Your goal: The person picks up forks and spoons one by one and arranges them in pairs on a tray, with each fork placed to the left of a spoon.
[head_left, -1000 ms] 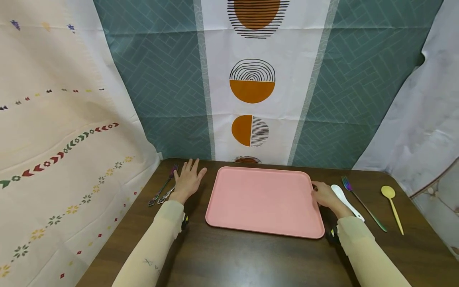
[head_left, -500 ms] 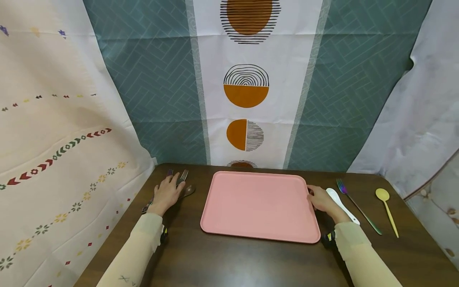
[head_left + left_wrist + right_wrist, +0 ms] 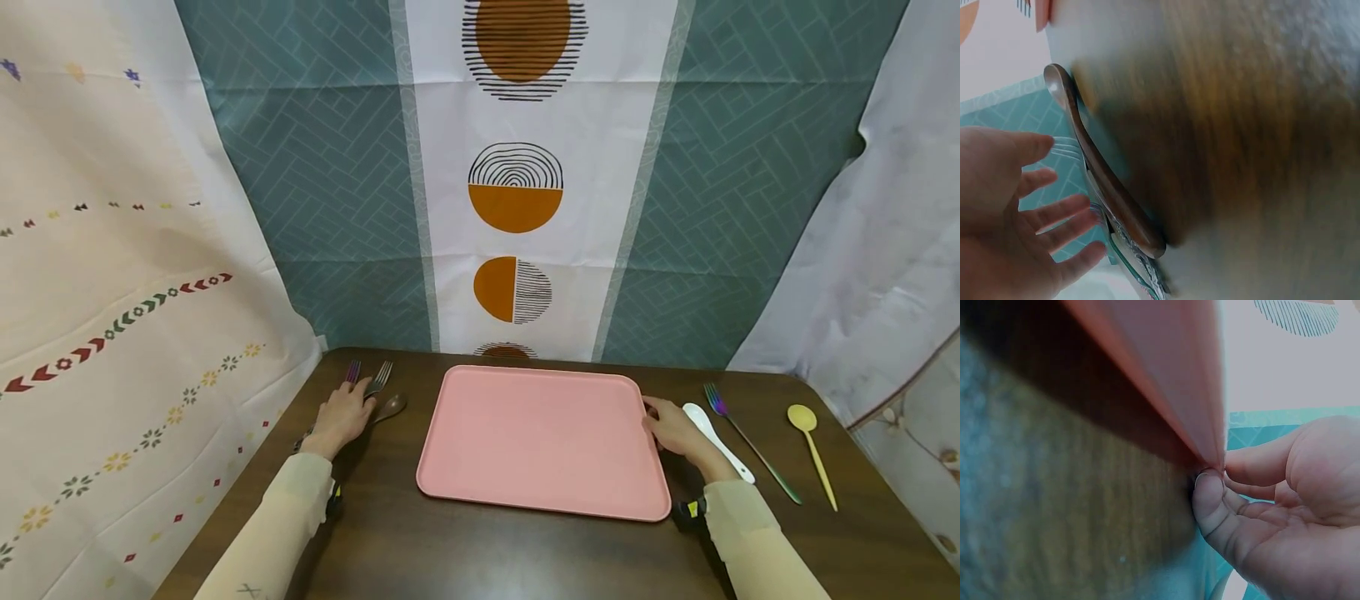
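Observation:
A pink tray (image 3: 540, 442) lies in the middle of the brown table. My right hand (image 3: 675, 429) holds its right edge; in the right wrist view the thumb (image 3: 1210, 490) and a finger pinch the rim. On the left, my left hand (image 3: 342, 419) hovers over some cutlery: a purple-tined fork (image 3: 352, 372), a silver-tined fork (image 3: 381, 377) and a brown spoon (image 3: 391, 407). Its fingers are spread beside the spoon (image 3: 1110, 181) in the left wrist view, with nothing gripped. The hand hides parts of the handles in the head view.
To the right of my right hand lie a white spoon (image 3: 718, 443), a rainbow-coloured fork (image 3: 752, 444) and a yellow spoon (image 3: 814, 457). A patterned curtain (image 3: 345, 208) hangs right behind the table (image 3: 517, 558), and pale cloths border both sides.
My left hand has moved left and down over the cutlery, bringing the brown spoon and silver-tined fork into sight. My right hand stays at the tray's edge; the head view has shifted slightly.

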Demonstrator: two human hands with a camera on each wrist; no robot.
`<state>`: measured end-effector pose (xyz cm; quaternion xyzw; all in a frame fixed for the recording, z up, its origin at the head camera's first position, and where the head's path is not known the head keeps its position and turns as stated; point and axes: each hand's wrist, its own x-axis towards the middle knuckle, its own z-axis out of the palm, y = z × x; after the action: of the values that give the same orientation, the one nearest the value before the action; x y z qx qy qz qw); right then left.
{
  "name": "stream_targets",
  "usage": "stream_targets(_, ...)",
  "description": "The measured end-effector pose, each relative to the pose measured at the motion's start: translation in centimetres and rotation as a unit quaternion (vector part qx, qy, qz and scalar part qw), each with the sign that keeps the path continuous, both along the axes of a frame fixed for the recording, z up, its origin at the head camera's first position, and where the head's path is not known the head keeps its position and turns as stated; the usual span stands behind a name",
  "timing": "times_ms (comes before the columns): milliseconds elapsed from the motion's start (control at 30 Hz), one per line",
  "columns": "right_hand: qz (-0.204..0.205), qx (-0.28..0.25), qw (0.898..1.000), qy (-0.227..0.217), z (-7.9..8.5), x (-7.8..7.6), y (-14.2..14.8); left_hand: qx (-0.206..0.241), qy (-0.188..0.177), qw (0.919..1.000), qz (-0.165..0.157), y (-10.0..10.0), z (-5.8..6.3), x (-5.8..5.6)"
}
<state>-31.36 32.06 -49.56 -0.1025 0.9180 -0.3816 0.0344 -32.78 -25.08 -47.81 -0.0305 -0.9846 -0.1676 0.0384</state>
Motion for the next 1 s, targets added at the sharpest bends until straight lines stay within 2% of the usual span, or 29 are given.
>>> stream_targets(167, -0.002, -0.008, 1.0, -0.01, -0.3, 0.2, 0.2, 0.005, -0.011, 0.9999, -0.004, -0.3, -0.3, 0.1)
stream_targets(367, 0.001, -0.02, 1.0, 0.002, -0.3, 0.4, 0.2, -0.005, -0.005, 0.9999, -0.009, -0.4, -0.5, -0.1)
stream_targets(700, -0.001, -0.023, 1.0, -0.005, -0.2, 0.4, 0.2, -0.031, 0.007, 0.9991, -0.027, -0.5, -0.3, -0.5)
stream_targets(867, -0.002, -0.022, 1.0, -0.007, -0.3, 0.2, 0.1, -0.041, -0.006, 0.9989, -0.024, -0.6, 0.0, -0.8)
stream_targets(1000, -0.005, -0.026, 1.0, -0.009, -0.1, 0.1, 0.1, -0.049, 0.001, 0.9986, -0.021, -0.6, -0.1, -1.0)
